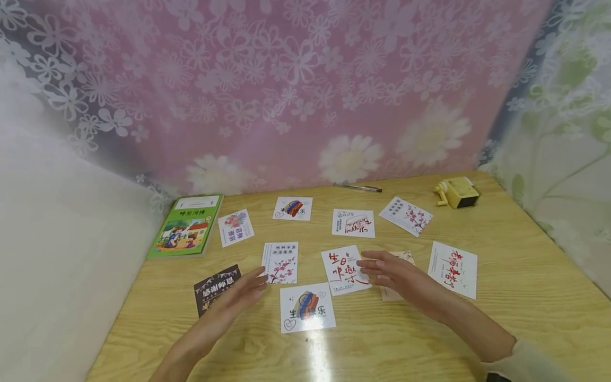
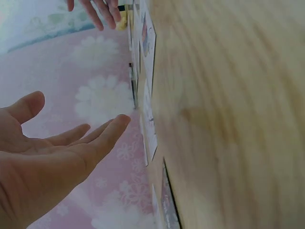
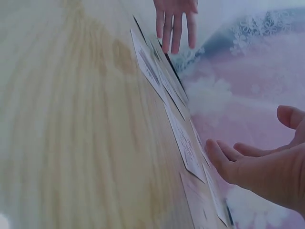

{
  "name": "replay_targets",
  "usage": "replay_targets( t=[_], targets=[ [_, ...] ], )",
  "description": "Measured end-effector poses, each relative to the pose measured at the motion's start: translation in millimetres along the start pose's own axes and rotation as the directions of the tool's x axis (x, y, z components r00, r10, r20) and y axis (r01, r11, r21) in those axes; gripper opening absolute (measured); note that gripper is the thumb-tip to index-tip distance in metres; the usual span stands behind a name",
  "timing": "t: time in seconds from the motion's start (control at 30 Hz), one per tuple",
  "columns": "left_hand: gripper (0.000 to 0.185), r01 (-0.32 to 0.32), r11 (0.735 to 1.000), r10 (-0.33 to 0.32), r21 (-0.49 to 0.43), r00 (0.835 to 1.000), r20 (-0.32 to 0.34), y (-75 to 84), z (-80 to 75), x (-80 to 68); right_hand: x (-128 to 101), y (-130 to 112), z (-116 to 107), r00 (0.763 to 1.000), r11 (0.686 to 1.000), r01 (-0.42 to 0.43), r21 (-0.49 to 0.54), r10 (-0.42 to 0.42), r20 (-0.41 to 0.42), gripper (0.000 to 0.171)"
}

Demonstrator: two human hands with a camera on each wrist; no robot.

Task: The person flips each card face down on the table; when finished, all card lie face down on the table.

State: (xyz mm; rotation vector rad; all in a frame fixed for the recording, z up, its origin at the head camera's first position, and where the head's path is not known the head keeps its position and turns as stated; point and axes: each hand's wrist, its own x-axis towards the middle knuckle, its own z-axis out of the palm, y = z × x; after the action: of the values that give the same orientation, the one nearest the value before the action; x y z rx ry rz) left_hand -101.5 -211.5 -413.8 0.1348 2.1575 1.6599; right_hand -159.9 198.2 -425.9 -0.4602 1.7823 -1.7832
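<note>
Both hands hover over the table, palms turned toward each other and fingers extended, holding nothing. My left hand (image 1: 238, 294) overlaps a dark card (image 1: 217, 286) and reaches toward a card with pink blossoms (image 1: 281, 262). My right hand (image 1: 398, 273) covers part of a beige card (image 1: 404, 257), its fingertips over the edge of a white card with red writing (image 1: 341, 269). Between the hands, nearer the front, lies a white card with a rainbow-coloured scribble (image 1: 307, 307). In the left wrist view the left hand (image 2: 57, 152) has its thumb spread; the right hand (image 3: 262, 157) looks alike in its own wrist view.
Farther back lie several more cards, including a Happy Birthday card (image 1: 353, 223) and a second scribble card (image 1: 293, 208). A green book (image 1: 187, 225) is at the left, a pen (image 1: 360, 187) by the back edge, a yellow hand-cranked device (image 1: 458, 192) at the back right.
</note>
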Motion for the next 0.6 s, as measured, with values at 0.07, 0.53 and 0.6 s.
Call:
replay_targets(
  t=[0.07,0.53,0.6],
  targets=[
    [0.060,0.004,1.000,-0.004,-0.004,1.000,0.004,-1.8,0.7,-1.5,2.1,3.2,5.1,0.999,0.998,0.006,0.061,-0.008,0.038,0.057],
    [0.068,0.070,0.974,-0.056,-0.214,0.996,0.071,-9.9,8.7,1.9,5.3,14.1,46.4,0.984,0.946,-0.108,0.306,0.058,0.167,0.059],
    [0.069,0.077,0.971,-0.063,-0.228,0.996,0.071,-9.8,12.1,2.4,5.1,15.7,50.1,0.984,0.940,-0.123,0.318,0.073,0.164,0.059]
  ],
)
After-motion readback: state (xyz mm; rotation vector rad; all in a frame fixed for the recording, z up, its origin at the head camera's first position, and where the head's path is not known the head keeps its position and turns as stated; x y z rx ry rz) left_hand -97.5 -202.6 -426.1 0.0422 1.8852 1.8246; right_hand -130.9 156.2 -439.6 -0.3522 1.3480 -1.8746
